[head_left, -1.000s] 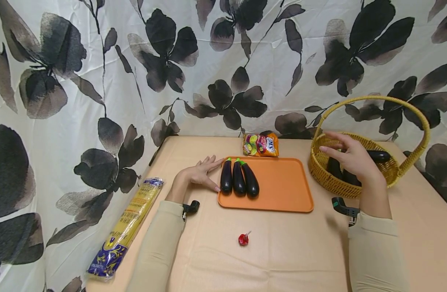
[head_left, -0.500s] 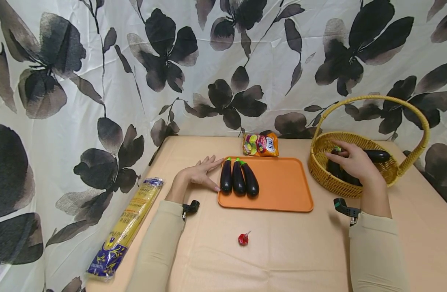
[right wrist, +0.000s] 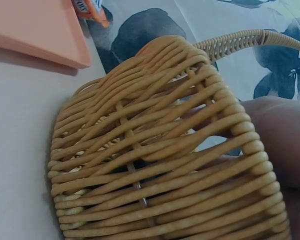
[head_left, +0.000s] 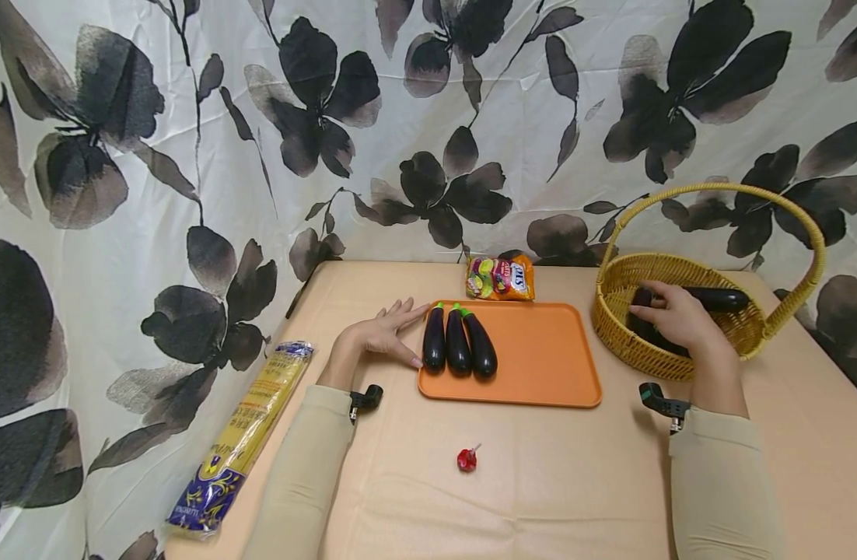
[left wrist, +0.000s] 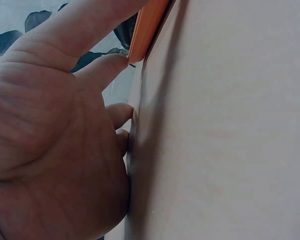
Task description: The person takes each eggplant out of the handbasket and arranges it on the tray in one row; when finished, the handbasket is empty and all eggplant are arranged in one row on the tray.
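My right hand (head_left: 680,315) reaches into a yellow wicker basket (head_left: 627,350), thumb and fingers closed around the upper end of a dark eggplant (head_left: 638,323). Another eggplant (head_left: 725,299) lies behind that hand. In the right wrist view, the basket's woven wall (right wrist: 155,175) hides most of the fingers. Three eggplants (head_left: 459,346) with green tops lie side by side on the left part of an orange tray (head_left: 540,358). Spread at the tray's left edge, my left hand (head_left: 383,330) has straight fingers; the left wrist view shows fingertips right at the tray's rim (left wrist: 145,30).
Behind the tray lies a colourful candy bag (head_left: 500,278). A red wrapped lollipop (head_left: 466,459) sits nearer the front. Along the left table edge rests a long spaghetti packet (head_left: 243,439). The basket's tall handle (head_left: 722,187) arches over its opening; a floral cloth hangs behind.
My right hand has lowered deeper into the basket and its fingers have closed on an eggplant, covering the green stem seen earlier. The left hand has stayed at the tray.
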